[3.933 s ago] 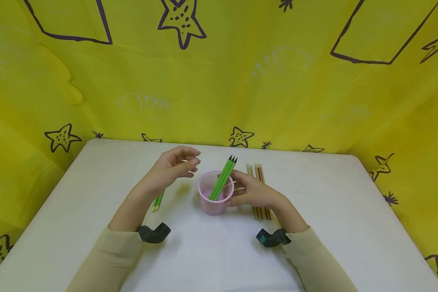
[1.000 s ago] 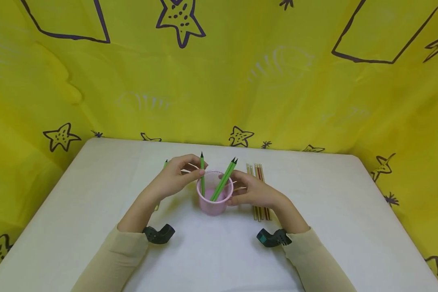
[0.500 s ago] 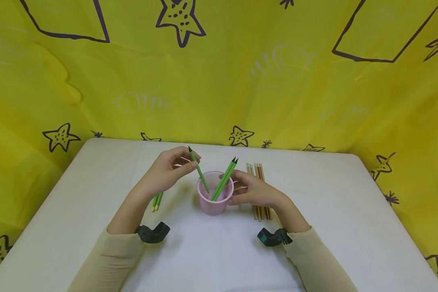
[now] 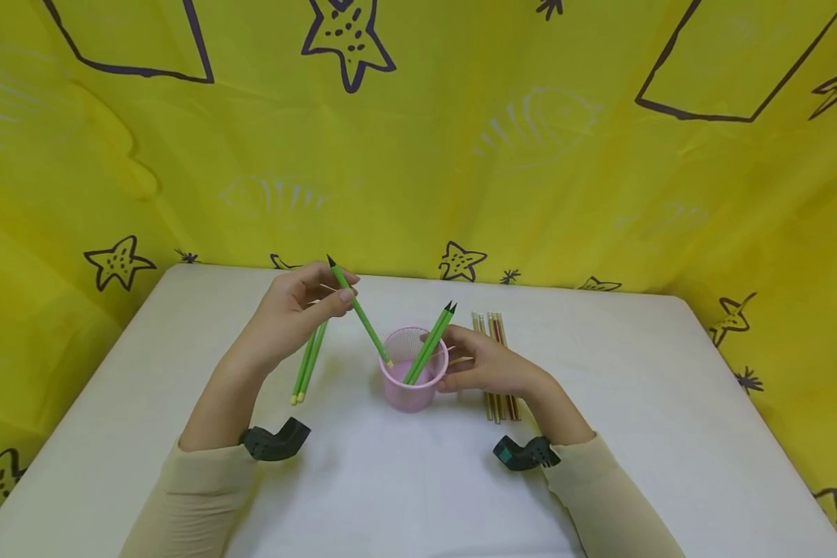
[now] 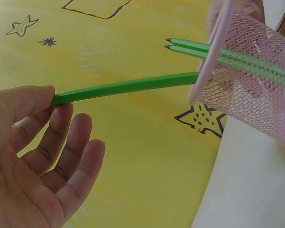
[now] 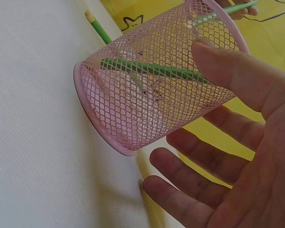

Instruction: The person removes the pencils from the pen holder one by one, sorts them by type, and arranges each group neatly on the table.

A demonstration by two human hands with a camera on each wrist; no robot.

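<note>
My left hand [image 4: 286, 318] pinches a green pencil [image 4: 364, 316] close to its dark tip, between thumb and forefinger. The pencil slants down to the right, and its yellow eraser end is just inside the left rim of a pink mesh pencil cup [image 4: 408, 399]. Two more green pencils [image 4: 428, 345] lean to the right inside the cup, dark points up. At the cup's right side my right hand [image 4: 488, 364] holds it; in the right wrist view the thumb [image 6: 228, 66] lies against the mesh [image 6: 147, 85], with the lower fingers [image 6: 190, 194] spread apart from it.
Two green pencils [image 4: 309, 372] lie on the white table [image 4: 390, 496] beneath my left hand. A row of several golden and red pencils [image 4: 497, 333] lies right of the cup, partly behind my right hand. A yellow patterned cloth [image 4: 404, 170] hangs behind the table.
One of the three leaning pencils has been taken by my left hand, stood at the cup's left side, then drawn up and left into a slant. My right hand and the cup have stayed put.
</note>
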